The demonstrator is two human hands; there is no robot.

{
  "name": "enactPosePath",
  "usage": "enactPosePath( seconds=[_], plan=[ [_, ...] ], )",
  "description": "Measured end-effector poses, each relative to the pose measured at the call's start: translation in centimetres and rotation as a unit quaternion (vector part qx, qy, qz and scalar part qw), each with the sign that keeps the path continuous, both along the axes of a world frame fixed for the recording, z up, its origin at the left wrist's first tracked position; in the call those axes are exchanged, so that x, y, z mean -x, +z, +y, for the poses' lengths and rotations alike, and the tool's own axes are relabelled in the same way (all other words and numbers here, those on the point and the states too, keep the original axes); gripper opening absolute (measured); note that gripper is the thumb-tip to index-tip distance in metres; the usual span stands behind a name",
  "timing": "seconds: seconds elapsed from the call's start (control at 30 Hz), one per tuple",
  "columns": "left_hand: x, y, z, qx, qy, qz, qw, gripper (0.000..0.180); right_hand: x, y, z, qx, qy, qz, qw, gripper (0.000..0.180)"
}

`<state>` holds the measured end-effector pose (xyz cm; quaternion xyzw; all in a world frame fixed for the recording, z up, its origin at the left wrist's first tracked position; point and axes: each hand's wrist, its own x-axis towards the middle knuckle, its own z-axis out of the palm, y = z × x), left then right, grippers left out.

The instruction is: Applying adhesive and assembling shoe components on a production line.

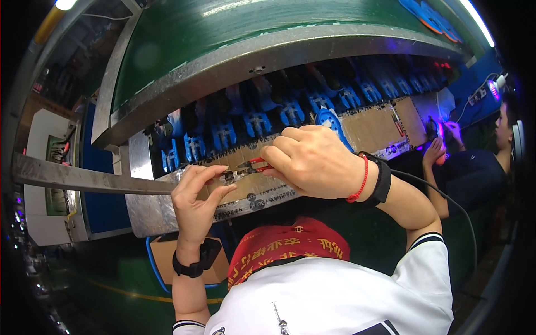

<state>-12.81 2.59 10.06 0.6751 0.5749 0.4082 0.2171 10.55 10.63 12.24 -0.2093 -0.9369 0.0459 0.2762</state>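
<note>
My right hand (318, 159) is wrapped round a pair of red-handled nippers (254, 164). Their dark jaws point left toward the fingertips of my left hand (195, 195). The thumb and forefinger of that hand curve round a small part (229, 176), too small to name, right by the jaws. Both hands are above the front of a cardboard-covered bench (268, 192). Just beyond my right hand lies a blue plastic piece (330, 121) with a rounded end, partly hidden by the hand.
Behind my hands, several blue plastic clips (258, 124) stand in a row below the metal rail (257, 53) of a green conveyor (223, 25). A slim red tool (398, 125) lies farther right. A metal bar (89, 180) crosses at left. A co-worker (469, 173) sits at right.
</note>
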Motion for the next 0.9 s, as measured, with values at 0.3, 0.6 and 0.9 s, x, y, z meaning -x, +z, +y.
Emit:
enactPosePath(
  seconds=[0.3, 0.6, 0.9],
  plan=[
    [-0.3, -0.7, 0.1, -0.007, -0.008, -0.012, 1.000, 0.033, 0.5, -1.1, 0.0, 0.004, 0.007, -0.010, 1.000, 0.020],
    [1.1, -2.6, -0.3, 0.051, 0.042, -0.109, 0.992, 0.031, -0.7, 0.3, 0.3, 0.012, -0.014, 0.045, 0.999, 0.022],
    [0.8, -1.8, -0.4, 0.049, 0.005, -0.081, 0.995, 0.033, 0.6, 0.3, 0.5, -0.006, 0.016, -0.048, 0.999, 0.017]
  ],
)
